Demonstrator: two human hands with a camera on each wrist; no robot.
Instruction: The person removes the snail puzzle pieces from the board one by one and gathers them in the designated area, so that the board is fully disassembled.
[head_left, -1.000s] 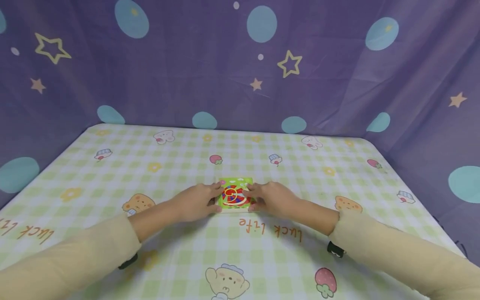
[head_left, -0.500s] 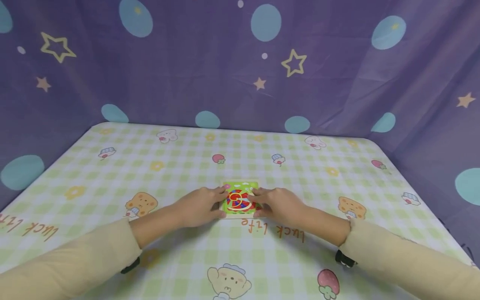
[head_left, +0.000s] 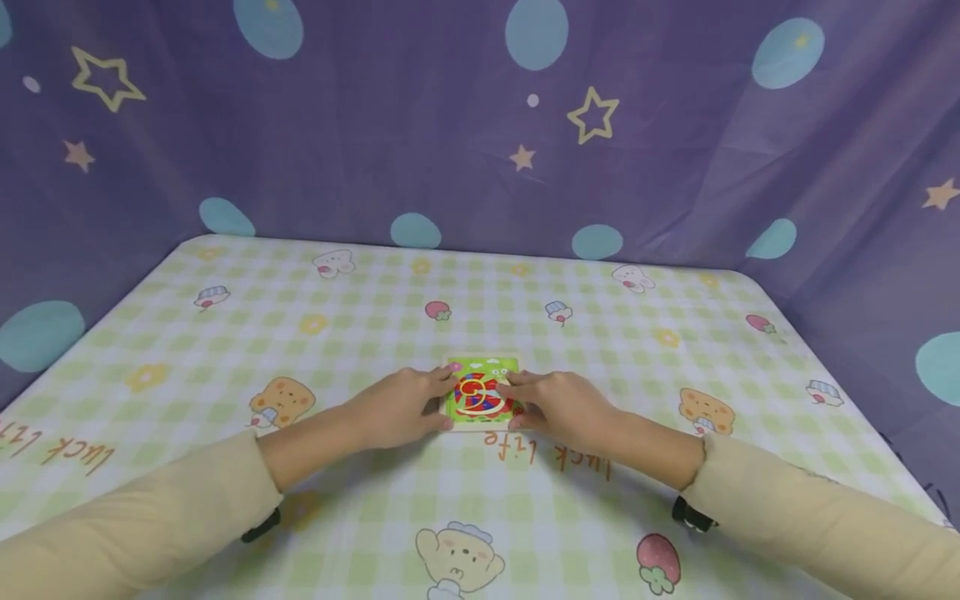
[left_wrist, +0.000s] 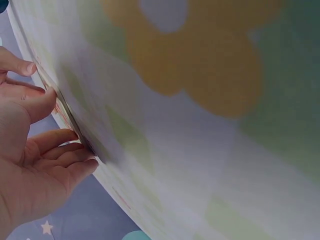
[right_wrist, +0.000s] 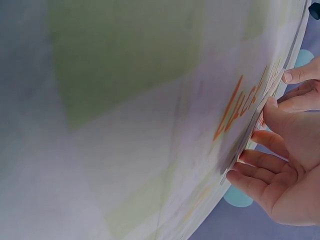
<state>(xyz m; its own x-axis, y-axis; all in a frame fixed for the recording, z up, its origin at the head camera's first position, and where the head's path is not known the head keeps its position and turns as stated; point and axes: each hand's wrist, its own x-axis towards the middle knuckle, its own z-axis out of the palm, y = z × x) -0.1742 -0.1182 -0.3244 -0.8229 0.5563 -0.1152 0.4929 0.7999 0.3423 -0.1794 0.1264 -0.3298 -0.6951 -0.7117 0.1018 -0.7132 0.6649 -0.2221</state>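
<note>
Left hand point(head_left: 401, 408): thumb and bent fingers pinch left side of the green picture board point(head_left: 474, 402). Right hand point(head_left: 566, 408): same grip, right side, fingertips over the red pattern. Board sits between them, on checked tablecloth point(head_left: 360, 342); purple curtain point(head_left: 420, 117) behind.

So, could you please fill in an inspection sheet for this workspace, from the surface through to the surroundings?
Surface: green-and-white checked tablecloth, printed with cartoons, flowers and lettering.
Work item: picture board with a pale border, green ground and red-and-blue spiral design, between the hands.
Clutter: nothing seen.
Left hand: thumb and fingers hold the board's left side.
Right hand: thumb and fingers hold its right side.
Cables: thin dark strand beyond the table's right edge; too small to identify.
Surroundings: purple backdrop with stars and blue ovals.
</note>
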